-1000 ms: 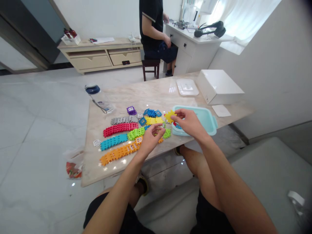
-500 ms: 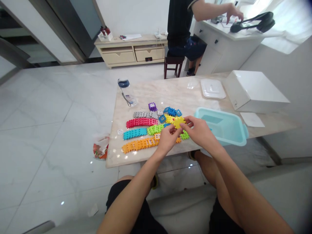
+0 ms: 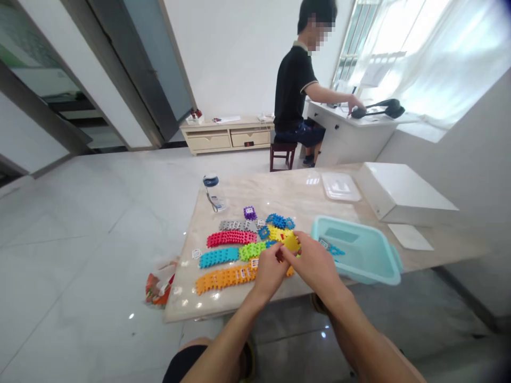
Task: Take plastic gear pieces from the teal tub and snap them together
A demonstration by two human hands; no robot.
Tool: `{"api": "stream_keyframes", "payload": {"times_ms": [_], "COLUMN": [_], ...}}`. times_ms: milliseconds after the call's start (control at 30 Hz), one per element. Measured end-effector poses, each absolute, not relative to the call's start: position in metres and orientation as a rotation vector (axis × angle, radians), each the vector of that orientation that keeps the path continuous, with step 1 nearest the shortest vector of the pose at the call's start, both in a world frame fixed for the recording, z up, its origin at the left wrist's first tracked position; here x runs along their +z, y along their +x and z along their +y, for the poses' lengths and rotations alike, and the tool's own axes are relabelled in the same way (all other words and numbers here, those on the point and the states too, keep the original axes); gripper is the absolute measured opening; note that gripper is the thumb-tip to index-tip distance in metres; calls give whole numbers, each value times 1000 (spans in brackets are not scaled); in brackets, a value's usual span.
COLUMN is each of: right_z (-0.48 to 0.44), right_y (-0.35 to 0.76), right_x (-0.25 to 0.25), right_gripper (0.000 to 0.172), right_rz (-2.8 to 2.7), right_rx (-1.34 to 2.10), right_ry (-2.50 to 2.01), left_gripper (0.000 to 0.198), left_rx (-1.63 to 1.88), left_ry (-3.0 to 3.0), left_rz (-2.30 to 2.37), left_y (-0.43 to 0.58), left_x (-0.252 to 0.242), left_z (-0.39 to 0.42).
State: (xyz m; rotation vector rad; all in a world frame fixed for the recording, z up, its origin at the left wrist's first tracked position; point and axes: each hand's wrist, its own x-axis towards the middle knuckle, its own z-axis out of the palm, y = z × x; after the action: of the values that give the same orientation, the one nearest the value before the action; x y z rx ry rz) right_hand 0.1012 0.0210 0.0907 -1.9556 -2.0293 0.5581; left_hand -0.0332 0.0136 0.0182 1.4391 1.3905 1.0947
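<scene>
Clearly light, stiff plastic: yellow tile (image 3: 291,242) pinched between left hand (image 3: 270,271) and right hand (image 3: 315,265), both grips clenched on it above the desk (image 3: 279,198), beside the tub (image 3: 359,250). Best held by the toothed edges; probably slick on flat faces.

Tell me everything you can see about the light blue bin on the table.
The light blue bin is a rectangular plastic tub with rounded corners and a flared rim, open, upright, near the marble table front edge. A few small blue pieces lie inside. The right hand is just left of it; whether they touch is unclear.
</scene>
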Motion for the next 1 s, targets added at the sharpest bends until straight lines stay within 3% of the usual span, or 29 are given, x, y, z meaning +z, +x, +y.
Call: {"api": "stream_keyframes", "payload": {"times_ms": [333, 733, 900, 1000], "right_z": [23, 26, 34, 34], "right_y": [85, 89, 109, 119], "right_x": [96, 102, 95, 90], "right_gripper": [43, 40, 50, 47], "right_rz": [-2126, -2077, -2093, -2096], "right_rx": [518, 522, 513, 479], "right_ry": [-1955, -1935, -1997, -2001], "left_gripper": [34, 31, 20, 17], "left_rx": [1126, 1155, 1125, 1088], "left_ry": [1430, 1375, 1434, 1479], "left_rz": [1398, 1328, 1291, 1282], "left_y": [-42, -41, -35, -30], "left_x": [18, 19, 4, 1], "left_z": [11, 17, 20, 20]}}
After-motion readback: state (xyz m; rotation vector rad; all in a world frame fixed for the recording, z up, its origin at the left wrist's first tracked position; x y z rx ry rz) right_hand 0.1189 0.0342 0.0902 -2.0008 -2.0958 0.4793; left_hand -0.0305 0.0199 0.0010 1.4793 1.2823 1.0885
